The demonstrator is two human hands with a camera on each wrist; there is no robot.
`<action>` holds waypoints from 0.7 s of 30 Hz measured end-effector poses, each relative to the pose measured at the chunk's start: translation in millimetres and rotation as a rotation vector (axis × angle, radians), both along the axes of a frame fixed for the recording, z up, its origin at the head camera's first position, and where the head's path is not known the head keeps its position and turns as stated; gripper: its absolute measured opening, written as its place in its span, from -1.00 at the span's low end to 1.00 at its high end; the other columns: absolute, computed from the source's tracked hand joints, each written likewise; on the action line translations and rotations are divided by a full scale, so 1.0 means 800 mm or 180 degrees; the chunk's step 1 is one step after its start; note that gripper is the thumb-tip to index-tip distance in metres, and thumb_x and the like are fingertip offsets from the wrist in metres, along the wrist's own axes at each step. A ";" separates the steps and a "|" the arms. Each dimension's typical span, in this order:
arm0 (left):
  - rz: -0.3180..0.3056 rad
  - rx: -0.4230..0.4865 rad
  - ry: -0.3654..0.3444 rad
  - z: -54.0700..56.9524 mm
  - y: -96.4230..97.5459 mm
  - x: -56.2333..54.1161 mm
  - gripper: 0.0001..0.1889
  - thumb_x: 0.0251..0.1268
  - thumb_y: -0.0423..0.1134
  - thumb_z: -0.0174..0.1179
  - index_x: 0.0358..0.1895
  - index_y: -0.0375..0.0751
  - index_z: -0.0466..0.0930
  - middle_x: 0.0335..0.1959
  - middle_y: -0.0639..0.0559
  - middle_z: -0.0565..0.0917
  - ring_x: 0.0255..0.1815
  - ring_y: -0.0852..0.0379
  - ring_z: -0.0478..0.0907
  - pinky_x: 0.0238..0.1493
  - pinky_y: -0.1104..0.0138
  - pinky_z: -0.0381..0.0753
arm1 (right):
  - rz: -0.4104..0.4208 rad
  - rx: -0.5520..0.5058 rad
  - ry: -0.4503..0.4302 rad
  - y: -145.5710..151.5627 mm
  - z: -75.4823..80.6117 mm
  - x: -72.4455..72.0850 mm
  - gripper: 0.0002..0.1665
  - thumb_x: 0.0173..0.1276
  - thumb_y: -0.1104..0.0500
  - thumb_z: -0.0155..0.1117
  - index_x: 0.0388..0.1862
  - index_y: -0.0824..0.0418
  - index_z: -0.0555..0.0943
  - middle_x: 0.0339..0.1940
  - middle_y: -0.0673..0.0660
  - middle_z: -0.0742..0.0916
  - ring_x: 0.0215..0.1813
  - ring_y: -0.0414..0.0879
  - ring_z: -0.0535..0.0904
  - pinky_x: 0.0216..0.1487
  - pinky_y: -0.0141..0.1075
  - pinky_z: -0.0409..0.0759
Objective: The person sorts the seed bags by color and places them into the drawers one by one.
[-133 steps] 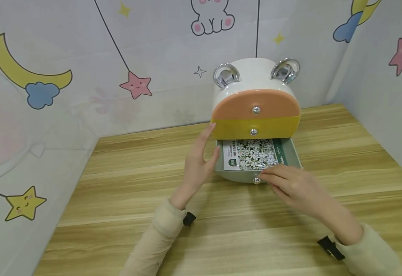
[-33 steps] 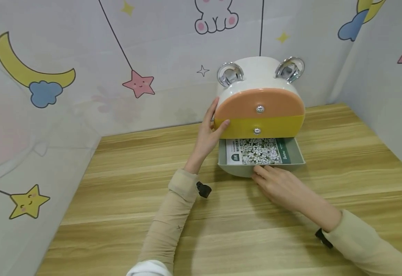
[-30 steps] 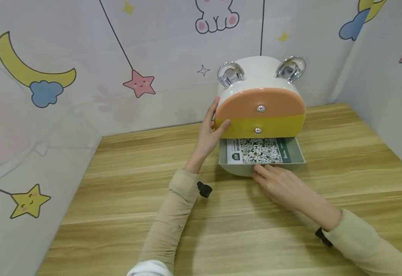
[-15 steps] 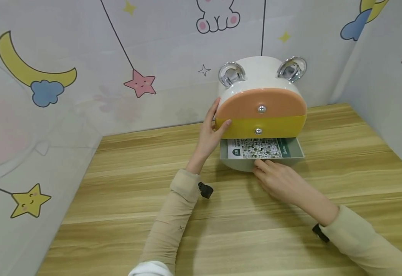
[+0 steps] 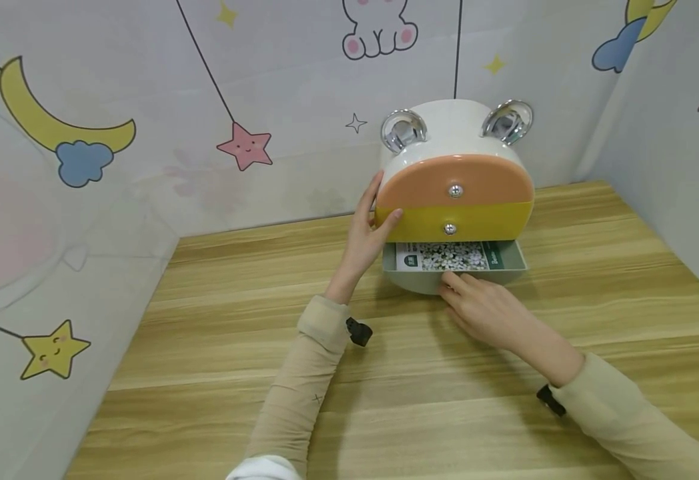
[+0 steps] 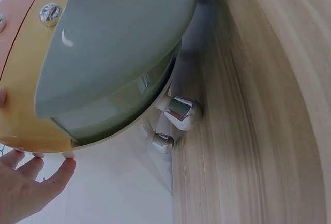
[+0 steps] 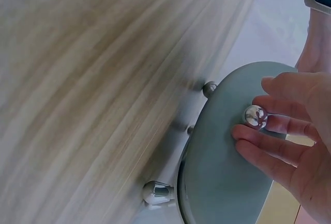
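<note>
A small rounded cabinet (image 5: 454, 127) with chrome ears stands at the back of the table. Its orange top drawer (image 5: 409, 187) and yellow middle drawer (image 5: 487, 220) are closed. The green bottom drawer (image 5: 412, 283) sticks partway out, holding a flower-seed packet (image 5: 454, 256) printed with white blossoms. My left hand (image 5: 361, 243) rests against the cabinet's left side, thumb on the yellow front. My right hand (image 5: 487, 310) presses extended fingers on the green drawer's front around its chrome knob (image 7: 255, 116); the thumb stands off the front.
The wood-grain table (image 5: 217, 333) spreads in front and to the left. A white wall cloth (image 5: 301, 80) with printed stars and moons rises behind the cabinet. Round chrome feet (image 7: 158, 193) lift the cabinet off the tabletop.
The green drawer has slid inward with my right hand against its front, covering more of the packet. My left hand, earlier apart from the cabinet, came onto its side and stays there.
</note>
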State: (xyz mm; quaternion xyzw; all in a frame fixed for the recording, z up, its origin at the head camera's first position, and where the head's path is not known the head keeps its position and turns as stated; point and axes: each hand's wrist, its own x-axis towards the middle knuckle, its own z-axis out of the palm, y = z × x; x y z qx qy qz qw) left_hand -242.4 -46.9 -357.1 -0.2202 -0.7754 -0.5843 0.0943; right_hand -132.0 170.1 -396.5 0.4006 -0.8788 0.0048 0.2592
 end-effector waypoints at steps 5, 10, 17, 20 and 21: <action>-0.0011 0.0029 -0.0014 -0.002 0.001 -0.001 -0.27 0.38 -0.17 0.15 0.52 0.22 0.02 0.56 0.17 0.08 0.45 0.07 0.24 0.29 0.00 0.47 | -0.0042 -0.0005 -0.0052 0.000 0.000 -0.003 -0.68 0.12 0.17 0.42 -0.19 0.31 0.63 -0.12 0.13 0.56 -0.27 -0.01 0.54 -0.28 -0.20 0.62; -0.0028 0.0060 -0.0004 -0.003 0.001 -0.003 -0.27 0.37 -0.17 0.16 0.52 0.22 0.02 0.56 0.17 0.08 0.45 0.06 0.23 0.28 -0.05 0.45 | -0.0060 -0.0024 -0.0129 0.000 0.001 -0.007 -0.67 0.12 0.19 0.43 -0.16 0.32 0.64 -0.11 0.13 0.56 -0.25 -0.01 0.56 -0.27 -0.20 0.63; -0.0053 0.0034 0.0029 -0.003 -0.001 -0.001 -0.27 0.38 -0.16 0.14 0.52 0.23 0.00 0.56 0.17 0.06 0.45 0.05 0.22 0.28 -0.07 0.44 | -0.0094 -0.0045 -0.0241 -0.001 0.003 -0.010 -0.68 0.15 0.18 0.42 -0.14 0.32 0.64 -0.10 0.13 0.56 -0.19 -0.01 0.57 -0.23 -0.19 0.64; -0.0059 0.0047 0.0021 -0.003 -0.001 0.000 -0.28 0.39 -0.17 0.14 0.52 0.23 0.00 0.56 0.17 0.06 0.46 0.06 0.21 0.28 -0.06 0.44 | -0.0095 -0.0050 -0.0253 -0.001 0.003 -0.013 -0.67 0.15 0.18 0.41 -0.14 0.32 0.64 -0.10 0.13 0.56 -0.19 0.00 0.57 -0.25 -0.19 0.64; -0.0058 0.0053 0.0019 -0.003 -0.001 0.000 -0.28 0.39 -0.17 0.14 0.52 0.22 0.01 0.56 0.17 0.06 0.46 0.06 0.21 0.28 -0.05 0.44 | -0.0095 -0.0054 -0.0255 -0.001 0.003 -0.013 -0.67 0.15 0.18 0.41 -0.14 0.32 0.64 -0.10 0.14 0.56 -0.19 0.00 0.57 -0.25 -0.19 0.64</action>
